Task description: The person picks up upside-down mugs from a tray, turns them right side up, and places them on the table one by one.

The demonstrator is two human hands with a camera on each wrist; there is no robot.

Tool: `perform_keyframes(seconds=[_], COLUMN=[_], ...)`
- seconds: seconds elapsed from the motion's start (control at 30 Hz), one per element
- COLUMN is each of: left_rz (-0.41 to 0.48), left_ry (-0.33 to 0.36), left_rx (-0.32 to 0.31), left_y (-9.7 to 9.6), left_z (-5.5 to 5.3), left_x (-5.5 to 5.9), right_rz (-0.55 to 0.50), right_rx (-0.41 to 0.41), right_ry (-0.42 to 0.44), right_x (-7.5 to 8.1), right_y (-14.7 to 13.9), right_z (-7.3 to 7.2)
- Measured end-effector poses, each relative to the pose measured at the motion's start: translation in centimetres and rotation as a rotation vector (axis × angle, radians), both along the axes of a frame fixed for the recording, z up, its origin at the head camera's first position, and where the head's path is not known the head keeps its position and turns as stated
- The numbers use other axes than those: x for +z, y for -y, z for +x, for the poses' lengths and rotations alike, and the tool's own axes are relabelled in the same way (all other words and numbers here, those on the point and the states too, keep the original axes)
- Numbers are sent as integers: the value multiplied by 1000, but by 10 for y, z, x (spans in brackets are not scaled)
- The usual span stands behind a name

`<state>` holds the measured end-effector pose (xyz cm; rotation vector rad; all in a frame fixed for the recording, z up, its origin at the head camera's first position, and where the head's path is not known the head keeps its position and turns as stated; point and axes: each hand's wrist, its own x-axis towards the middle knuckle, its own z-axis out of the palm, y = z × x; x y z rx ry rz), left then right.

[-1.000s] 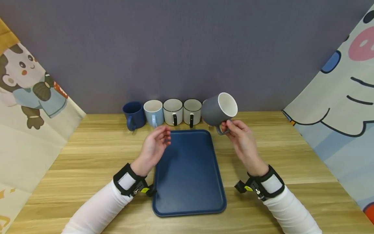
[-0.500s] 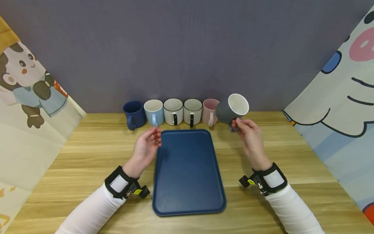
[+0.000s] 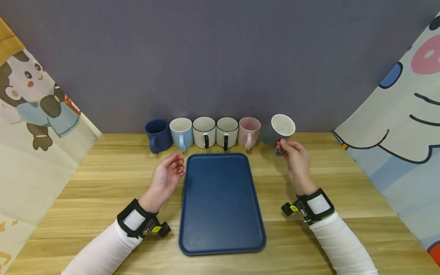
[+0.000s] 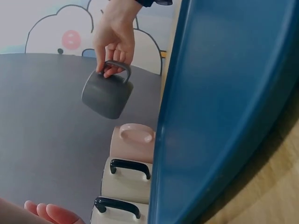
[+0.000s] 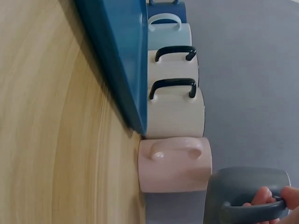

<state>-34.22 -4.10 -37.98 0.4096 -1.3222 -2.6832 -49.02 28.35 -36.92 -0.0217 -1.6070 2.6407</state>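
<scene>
A grey mug (image 3: 270,131) with a white inside hangs tilted in the air beside the pink mug (image 3: 248,131), its mouth turned up and to the right. My right hand (image 3: 297,164) pinches it by the handle, which the right wrist view also shows. My left hand (image 3: 165,177) hovers near the left edge of the blue tray (image 3: 222,206), fingers loosely bent, with nothing in it. Against the back wall a row of upright mugs runs leftward from the pink one: two white mugs with black handles (image 3: 225,141), a light blue mug (image 3: 181,133) and a dark blue mug (image 3: 158,135).
The tray lies on a wooden table (image 3: 103,183) in front of the mug row. A grey wall (image 3: 213,65) rises directly behind the mugs. Printed cartoon sheets (image 3: 409,126) line the left and right sides.
The grey mug has moved right and come lower in my right hand, uncovering the pink mug. My left hand has drawn back to the left, off the tray.
</scene>
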Motion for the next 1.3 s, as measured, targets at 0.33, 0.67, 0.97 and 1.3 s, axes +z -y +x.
perform_keyframes(seconds=[0.33,0.67,0.97,1.3], left_rz=[-7,-15,-6,-10], left_ry=[64,74,68,71], left_rx=[18,21,26,30], left_y=[8,11,9,7], left_z=[4,6,4,4], left_x=[-4,-5,-3,-3], right_rz=[76,99,203,249], right_rx=[-33,-32,-97,-116], right_ry=[-63,-12,8,52], right_x=[-74,-97,-103,-105], right_y=[-19,-24,-19,-11], right_z=[-71,-106,-124,-135])
